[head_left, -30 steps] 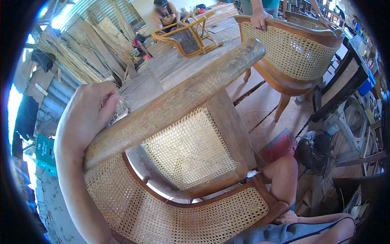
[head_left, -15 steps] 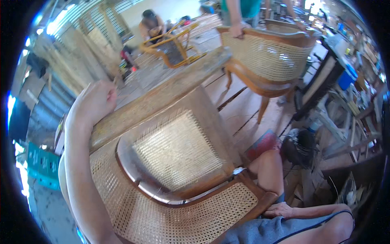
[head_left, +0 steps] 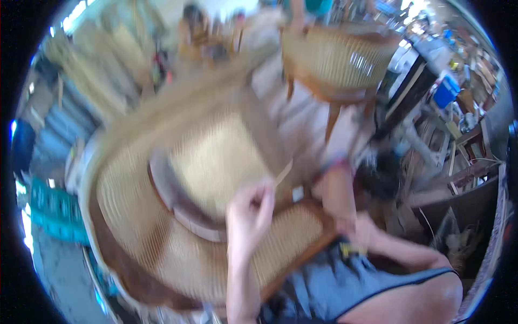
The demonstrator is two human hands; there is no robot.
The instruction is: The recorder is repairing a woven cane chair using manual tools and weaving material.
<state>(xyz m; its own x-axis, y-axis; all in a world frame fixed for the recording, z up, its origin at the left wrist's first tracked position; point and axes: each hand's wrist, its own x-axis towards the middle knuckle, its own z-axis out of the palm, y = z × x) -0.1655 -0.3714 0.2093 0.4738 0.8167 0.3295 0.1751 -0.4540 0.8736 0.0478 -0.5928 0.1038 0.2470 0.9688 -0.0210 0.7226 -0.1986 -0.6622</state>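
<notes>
A wooden chair with woven cane panels (head_left: 135, 216) lies tilted in front of me, its pale cane seat (head_left: 216, 156) set in a brown frame. Over the near edge of that seat is my left hand (head_left: 251, 213), fingers pinched. A thin tan strip (head_left: 285, 171), which looks like cane, sticks out from its fingertips; motion blurs it. My right hand (head_left: 356, 229) is by the chair's near right corner, beside my leg; its fingers are too smeared to read. A small white piece (head_left: 298, 193) sits on the frame close to that corner.
Another cane-backed chair (head_left: 334, 59) stands ahead, with a person behind it. A second person (head_left: 194, 24) is farther back at the left. Dark bucket-like container (head_left: 380, 173), wood scraps and clutter fill the right; a green crate (head_left: 56, 210) is at the left.
My left hand has come from the chair's far left rail down and right to the near seat edge, with a thin strip now showing. My right hand has shifted slightly up. The view has moved.
</notes>
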